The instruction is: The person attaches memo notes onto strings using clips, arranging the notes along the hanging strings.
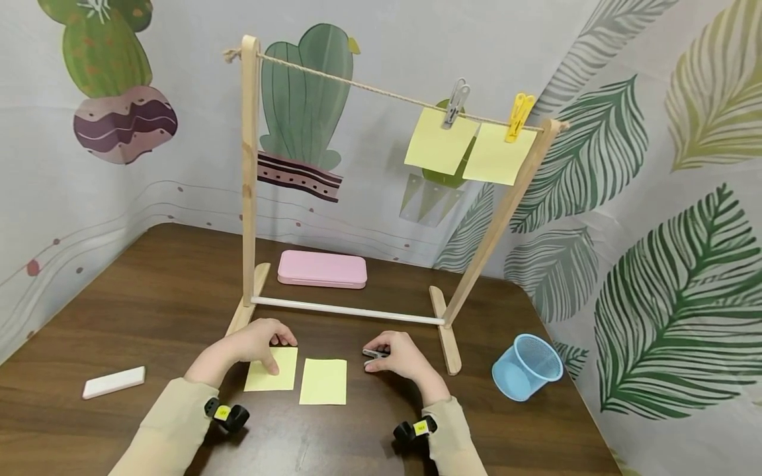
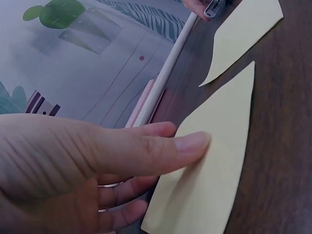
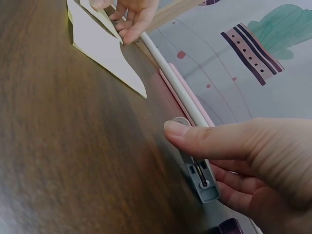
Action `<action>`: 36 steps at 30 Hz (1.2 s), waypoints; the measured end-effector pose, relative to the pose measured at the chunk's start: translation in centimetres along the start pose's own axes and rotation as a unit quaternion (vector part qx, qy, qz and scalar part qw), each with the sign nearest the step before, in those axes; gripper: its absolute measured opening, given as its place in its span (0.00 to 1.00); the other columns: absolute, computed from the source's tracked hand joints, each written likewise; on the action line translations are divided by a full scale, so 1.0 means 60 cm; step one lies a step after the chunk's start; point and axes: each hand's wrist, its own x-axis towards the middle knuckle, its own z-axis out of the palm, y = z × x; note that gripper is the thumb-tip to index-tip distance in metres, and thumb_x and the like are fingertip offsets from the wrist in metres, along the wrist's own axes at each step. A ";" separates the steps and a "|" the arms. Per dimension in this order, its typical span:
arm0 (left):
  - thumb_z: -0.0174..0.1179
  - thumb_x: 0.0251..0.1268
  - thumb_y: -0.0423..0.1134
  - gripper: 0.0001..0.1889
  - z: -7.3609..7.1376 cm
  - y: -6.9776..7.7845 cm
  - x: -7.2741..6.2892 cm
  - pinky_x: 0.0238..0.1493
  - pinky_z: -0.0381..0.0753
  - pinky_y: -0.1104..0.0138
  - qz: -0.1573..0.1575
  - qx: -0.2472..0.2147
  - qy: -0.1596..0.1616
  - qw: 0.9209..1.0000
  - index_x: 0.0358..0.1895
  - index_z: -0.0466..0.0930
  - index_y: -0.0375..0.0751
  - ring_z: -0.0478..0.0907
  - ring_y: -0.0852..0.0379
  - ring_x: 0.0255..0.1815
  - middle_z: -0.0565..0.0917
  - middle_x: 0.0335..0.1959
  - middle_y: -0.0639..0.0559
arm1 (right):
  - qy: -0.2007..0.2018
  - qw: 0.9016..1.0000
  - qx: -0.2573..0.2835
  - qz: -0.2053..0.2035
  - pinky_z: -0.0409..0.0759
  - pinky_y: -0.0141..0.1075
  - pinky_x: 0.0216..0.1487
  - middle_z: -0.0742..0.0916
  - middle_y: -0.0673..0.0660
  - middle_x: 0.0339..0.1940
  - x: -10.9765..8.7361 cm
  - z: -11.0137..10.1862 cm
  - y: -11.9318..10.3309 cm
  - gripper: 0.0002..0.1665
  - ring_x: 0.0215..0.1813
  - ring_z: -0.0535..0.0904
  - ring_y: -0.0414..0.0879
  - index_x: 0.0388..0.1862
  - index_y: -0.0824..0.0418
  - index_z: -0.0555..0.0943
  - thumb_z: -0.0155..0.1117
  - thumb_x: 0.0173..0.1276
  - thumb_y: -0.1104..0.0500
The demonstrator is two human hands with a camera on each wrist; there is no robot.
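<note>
My left hand [image 1: 262, 344] is over a yellow paper square [image 1: 280, 377] on the table. In the left wrist view the thumb [image 2: 192, 145] reaches over the paper's face, while the other fingers lie loosely at its far edge. Beside it lies a second yellow paper square [image 1: 324, 382]. To the right, my right hand [image 1: 400, 357] pinches a grey clothespin [image 1: 375, 355] between thumb and fingers. The right wrist view shows the clothespin [image 3: 201, 178] close up, with its metal spring and the thumb on one end.
Behind my hands stands a wooden frame [image 1: 249, 178] with a rope line [image 1: 357, 84]. Two yellow squares hang there, from a grey clothespin [image 1: 455, 104] and a yellow clothespin [image 1: 519, 118]. Around are a pink case [image 1: 322, 268], a white block [image 1: 113, 383] and a blue mesh cup [image 1: 516, 377].
</note>
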 end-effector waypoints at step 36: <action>0.80 0.23 0.24 0.30 0.005 0.002 0.005 0.45 0.75 0.63 0.000 0.000 -0.001 1.000 0.37 0.75 0.41 0.74 0.57 0.40 0.79 0.36 0.54 | 0.019 0.999 0.034 0.011 0.78 0.29 0.38 0.87 0.52 0.34 0.000 -0.003 0.001 0.18 0.35 0.79 0.38 0.42 0.61 0.87 0.79 0.52 0.58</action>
